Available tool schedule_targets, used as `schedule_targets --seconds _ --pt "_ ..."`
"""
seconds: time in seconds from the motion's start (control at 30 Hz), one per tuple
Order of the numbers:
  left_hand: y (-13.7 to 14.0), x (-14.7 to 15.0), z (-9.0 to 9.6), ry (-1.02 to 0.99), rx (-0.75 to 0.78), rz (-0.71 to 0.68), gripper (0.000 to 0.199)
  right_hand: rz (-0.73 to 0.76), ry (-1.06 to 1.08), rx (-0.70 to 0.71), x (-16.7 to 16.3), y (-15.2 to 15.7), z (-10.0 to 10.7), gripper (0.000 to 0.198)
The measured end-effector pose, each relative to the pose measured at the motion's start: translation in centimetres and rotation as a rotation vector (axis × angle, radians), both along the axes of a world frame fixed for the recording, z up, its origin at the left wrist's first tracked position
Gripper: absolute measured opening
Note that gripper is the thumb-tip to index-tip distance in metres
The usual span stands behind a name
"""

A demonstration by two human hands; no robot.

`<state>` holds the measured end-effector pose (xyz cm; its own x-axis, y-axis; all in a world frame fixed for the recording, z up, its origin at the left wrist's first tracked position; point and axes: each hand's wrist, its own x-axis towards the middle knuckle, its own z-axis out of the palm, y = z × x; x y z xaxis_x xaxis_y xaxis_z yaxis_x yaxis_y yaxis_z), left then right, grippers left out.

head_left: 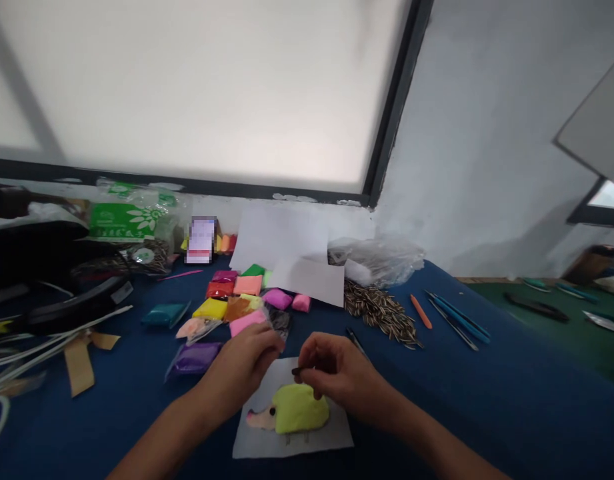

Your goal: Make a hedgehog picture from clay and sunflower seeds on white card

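Note:
A white sheet of paper (247, 443) carries a hedgehog picture, with a yellow-green clay body (299, 410), a pale clay head (261, 419) with a dark eye and pink nose, and pencilled legs. Above the body, my right hand (334, 367) pinches a small dark elongated piece (297, 371) between thumb and finger; its kind is too small to make out. My left hand (249, 353) hovers over the paper's upper left, beside the pink clay packet (247, 323). Its fingers are curled together, and anything inside them is hidden.
Several coloured clay packets, including a purple one (194, 359), lie on the blue table (487, 400). Sunflower seeds (381, 312) are heaped at back right, near an orange stick (421, 311) and blue tweezers (461, 319). A phone (201, 240) stands behind; cables (51, 340) lie left.

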<state>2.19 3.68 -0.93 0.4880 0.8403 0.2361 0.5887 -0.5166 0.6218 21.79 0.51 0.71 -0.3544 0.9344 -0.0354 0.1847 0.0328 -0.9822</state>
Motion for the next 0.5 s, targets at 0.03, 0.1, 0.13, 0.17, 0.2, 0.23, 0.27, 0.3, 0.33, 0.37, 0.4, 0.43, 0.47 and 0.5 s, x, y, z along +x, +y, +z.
schedule_targets --seconds 0.03,0.1,0.13,0.17,0.2,0.23,0.27,0.3,0.33,0.37,0.4,0.43,0.47,0.5 --pt "-0.3 0.0 0.6 -0.086 -0.061 0.006 0.02 -0.004 0.041 -0.031 0.0 0.0 0.1 0.006" --pt "-0.9 0.2 1.7 -0.201 -0.22 0.002 0.023 -0.033 0.092 -0.061 -0.1 0.1 0.3 0.008" --pt "-1.2 0.3 2.2 -0.215 -0.277 -0.01 0.023 -0.054 0.104 -0.059 -0.1 0.1 0.4 0.009" --pt "-1.4 0.4 2.6 -0.228 -0.322 -0.02 0.023 -0.07 0.11 -0.051 -0.1 0.0 0.4 0.009" --pt "-1.6 0.5 2.8 -0.223 -0.354 -0.032 0.023 -0.081 0.112 -0.04 -0.2 -0.1 0.3 0.009" --pt "-1.8 0.7 2.9 -0.213 -0.374 -0.032 0.022 -0.086 0.114 -0.026 -0.2 -0.2 0.2 0.009" --pt "-1.8 0.8 2.8 -0.2 -0.388 -0.032 0.021 -0.087 0.113 -0.012 -0.3 -0.4 0.1 0.009" --pt "-1.8 0.8 2.7 -0.186 -0.397 -0.032 0.02 -0.087 0.109 0.003 -0.4 -0.5 0.0 0.009" --pt "-1.8 0.9 2.6 -0.174 -0.4 -0.033 0.02 -0.084 0.098 0.022 -0.4 -0.6 -0.1 0.009" --pt "-1.7 0.9 2.5 -0.163 -0.396 -0.037 0.02 -0.079 0.071 0.049 -0.4 -0.7 -0.1 0.009" --pt "-1.6 0.9 2.4 -0.154 -0.384 -0.043 0.02 -0.076 0.023 0.089 -0.4 -0.7 -0.2 0.009" --pt "-1.6 0.9 2.3 -0.144 -0.367 -0.048 0.02 -0.073 -0.042 0.147 -0.3 -0.7 -0.2 0.008" --pt "-1.5 0.9 2.3 -0.133 -0.346 -0.051 0.02 -0.073 -0.116 0.222 -0.2 -0.7 -0.1 0.008" --pt "-1.5 0.9 2.3 -0.121 -0.327 -0.05 0.02 -0.074 -0.188 0.306 -0.2 -0.7 -0.1 0.007"
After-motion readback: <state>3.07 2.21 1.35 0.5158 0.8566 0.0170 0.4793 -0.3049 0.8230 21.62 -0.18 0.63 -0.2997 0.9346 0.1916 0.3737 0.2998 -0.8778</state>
